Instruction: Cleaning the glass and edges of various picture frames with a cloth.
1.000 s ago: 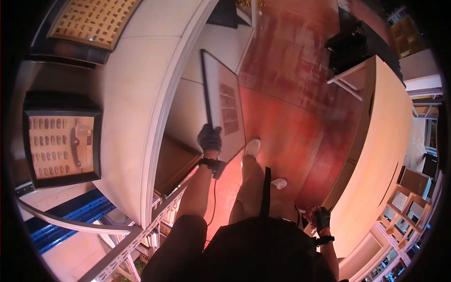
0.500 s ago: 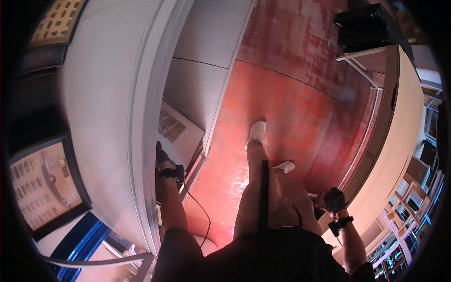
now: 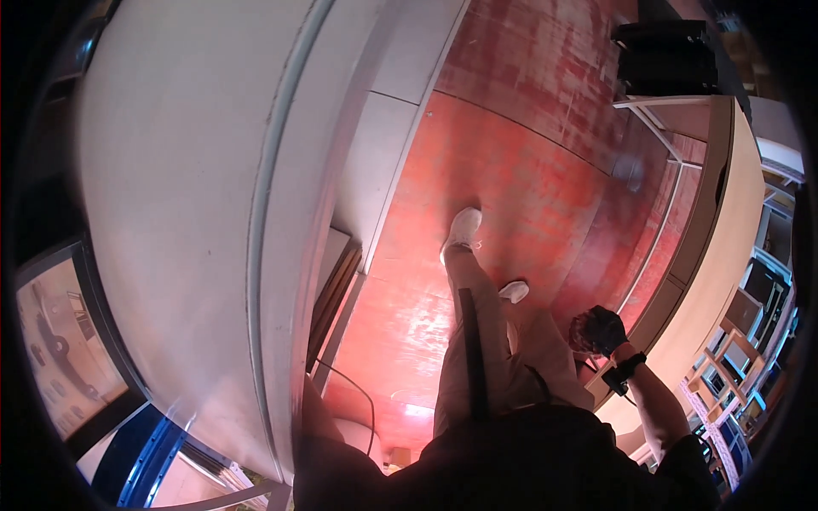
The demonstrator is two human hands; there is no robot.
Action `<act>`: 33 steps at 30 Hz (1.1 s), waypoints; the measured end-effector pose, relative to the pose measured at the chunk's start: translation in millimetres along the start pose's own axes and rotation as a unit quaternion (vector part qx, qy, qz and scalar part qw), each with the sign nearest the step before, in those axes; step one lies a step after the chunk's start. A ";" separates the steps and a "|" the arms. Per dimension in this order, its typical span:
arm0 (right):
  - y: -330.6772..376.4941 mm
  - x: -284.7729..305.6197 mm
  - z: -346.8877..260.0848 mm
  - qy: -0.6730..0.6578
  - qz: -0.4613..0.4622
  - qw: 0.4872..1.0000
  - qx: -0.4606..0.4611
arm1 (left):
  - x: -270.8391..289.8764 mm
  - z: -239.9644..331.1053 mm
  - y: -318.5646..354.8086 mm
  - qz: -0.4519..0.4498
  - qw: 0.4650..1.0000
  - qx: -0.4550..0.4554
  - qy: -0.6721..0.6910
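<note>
Worn red flooring [image 3: 511,162], scuffed and glossy, runs between a white bench [image 3: 187,221] on the left and a wood-topped bench [image 3: 682,341] on the right. Nearest are the wearer's black top [image 3: 503,464] and tan trousers [image 3: 486,341], with a dark strap [image 3: 474,358] hanging down the front. Beyond the right edge of the white bench only part of the left forearm [image 3: 317,417] shows; the left hand is hidden, so its state is impossible to tell. On the other side, the right hand [image 3: 598,330], in a dark glove with a black wrist device [image 3: 630,366], hangs just beside the near edge of the wood-topped bench. Its fingers look bent, but whether they grip anything is unclear.

Framed panels [image 3: 335,285] lean together low down, beside the right edge of the white bench, partly covered by it. A thin cable [image 3: 372,400] loops near the left forearm. Farther forward, two white shoes [image 3: 464,228] stand on the floor. At the white bench's left edge is a black-framed car picture [image 3: 64,332]. Past the far end of the wood-topped bench sit black cases [image 3: 669,60].
</note>
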State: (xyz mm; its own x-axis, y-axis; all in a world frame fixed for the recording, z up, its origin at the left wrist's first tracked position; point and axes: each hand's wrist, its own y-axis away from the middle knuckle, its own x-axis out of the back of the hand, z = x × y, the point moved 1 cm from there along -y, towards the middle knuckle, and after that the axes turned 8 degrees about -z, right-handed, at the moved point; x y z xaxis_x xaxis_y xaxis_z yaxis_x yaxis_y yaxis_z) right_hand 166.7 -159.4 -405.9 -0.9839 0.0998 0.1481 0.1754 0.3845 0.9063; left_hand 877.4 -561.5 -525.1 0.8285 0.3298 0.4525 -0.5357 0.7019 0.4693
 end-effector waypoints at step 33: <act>165.9 -28.8 102.7 -0.049 0.258 0.955 -0.141 | -451.7 54.3 254.6 -0.612 0.510 -0.414 -0.441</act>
State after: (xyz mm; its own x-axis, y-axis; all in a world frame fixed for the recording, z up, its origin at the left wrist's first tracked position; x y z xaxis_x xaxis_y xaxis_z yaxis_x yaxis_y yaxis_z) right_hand 227.6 -4.2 -300.6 -0.7590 0.2997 0.5779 0.6058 0.0001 0.7956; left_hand 357.9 -566.0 -568.8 -0.1304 -0.8314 0.5402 0.8493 0.1876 0.4935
